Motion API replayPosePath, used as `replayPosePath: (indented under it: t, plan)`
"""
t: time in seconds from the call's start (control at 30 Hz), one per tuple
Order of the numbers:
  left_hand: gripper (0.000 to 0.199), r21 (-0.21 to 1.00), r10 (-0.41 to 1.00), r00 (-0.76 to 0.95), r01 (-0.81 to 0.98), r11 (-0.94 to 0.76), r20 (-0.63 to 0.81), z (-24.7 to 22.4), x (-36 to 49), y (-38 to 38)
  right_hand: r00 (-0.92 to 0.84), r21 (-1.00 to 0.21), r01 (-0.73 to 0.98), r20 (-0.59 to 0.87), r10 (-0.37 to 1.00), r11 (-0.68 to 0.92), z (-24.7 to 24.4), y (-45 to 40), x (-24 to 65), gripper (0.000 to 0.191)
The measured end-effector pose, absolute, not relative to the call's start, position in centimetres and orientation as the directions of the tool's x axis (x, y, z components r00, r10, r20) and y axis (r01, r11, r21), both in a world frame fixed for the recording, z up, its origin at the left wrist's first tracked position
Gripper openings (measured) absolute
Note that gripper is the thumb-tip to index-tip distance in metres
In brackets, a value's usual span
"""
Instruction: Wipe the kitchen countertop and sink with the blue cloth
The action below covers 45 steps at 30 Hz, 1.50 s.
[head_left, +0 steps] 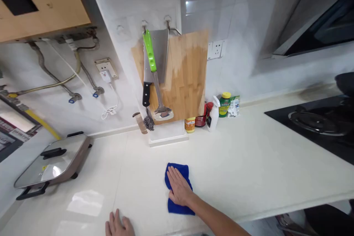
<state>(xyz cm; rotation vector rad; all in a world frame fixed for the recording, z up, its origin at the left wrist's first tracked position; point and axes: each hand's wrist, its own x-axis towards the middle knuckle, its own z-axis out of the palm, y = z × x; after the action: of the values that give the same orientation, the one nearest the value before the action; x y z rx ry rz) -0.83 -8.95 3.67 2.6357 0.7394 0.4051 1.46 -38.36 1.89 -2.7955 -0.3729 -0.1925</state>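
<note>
In the head view, the right hand (pixel 179 187) lies palm down on the blue cloth (pixel 178 207), which is spread on the pale counter (pixel 235 169) near its front edge. Its grip is wide, with the fingers stretched out rather than pinching — a pose that probably spreads pressure over the fabric. The left hand (pixel 118 225), cut off by the bottom edge, rests on the counter with its fingers a little apart and nothing visible in them; it may be there for balance. The board (pixel 186 77) stands upright at the wall, with the cleaver (pixel 160 53) and green-handled ladle (pixel 149 49) in front, below the hooks (pixel 167 18) — presumably so they take up little room. The spray bottle (pixel 213 116) stands near the wall, likely out of the arm's way, as does the lidded pan (pixel 59 155) far left, well apart from the cloth.
</note>
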Motion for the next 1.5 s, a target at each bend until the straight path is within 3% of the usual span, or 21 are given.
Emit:
replayPosePath:
  t: [0.17, 0.23, 0.33, 0.47, 0.73, 1.23, 1.4, 1.5]
  plan:
    - [0.056, 0.444, 0.52, 0.841, 0.415, -0.795, 0.146, 3.6, -1.4, -8.9, 0.944, -0.22, 0.315, 0.177, 0.28, -0.923, 1.9, -43.3, -1.6, 0.079]
    - [0.055, 0.451, 0.523, 0.839, 0.414, -0.791, 0.147, 3.5, -1.5, -8.9, 0.958, -0.171, 0.231, 0.209, 0.194, -0.958, 1.5, -46.9, -2.4, 0.073]
    - [0.054, 0.445, 0.538, 0.83, 0.429, -0.786, 0.15, 3.6, -1.8, -9.1, 0.958, -0.112, -0.012, 0.283, -0.044, -0.994, -0.1, -52.3, -3.5, 0.063]
    - [0.054, 0.4, 0.547, 0.822, 0.453, -0.797, 0.158, 4.1, -1.9, -9.4, 0.886, -0.133, -0.338, 0.29, -0.362, -0.932, -3.0, -57.2, -4.0, 0.069]
    - [0.053, 0.319, 0.553, 0.819, 0.489, -0.812, 0.154, 4.0, -1.9, -9.5, 0.854, -0.136, -0.451, 0.221, -0.47, -0.882, -3.0, -54.7, 3.6, 0.085]
    - [0.048, 0.221, 0.538, 0.832, 0.504, -0.835, 0.138, 3.3, -1.9, -9.2, 0.996, -0.057, -0.049, 0.077, -0.054, -0.997, 0.9, -34.2, 15.7, 0.084]
    - [0.048, 0.208, 0.531, 0.833, 0.498, -0.842, 0.152, 3.4, -1.9, -9.2, 0.955, -0.109, 0.295, 0.072, 0.288, -0.949, 1.4, -31.4, 17.4, 0.09]
    - [0.048, 0.211, 0.527, 0.834, 0.492, -0.845, 0.167, 3.3, -1.8, -9.2, 0.937, -0.127, 0.348, 0.083, 0.34, -0.929, 1.7, -30.7, 18.1, 0.093]
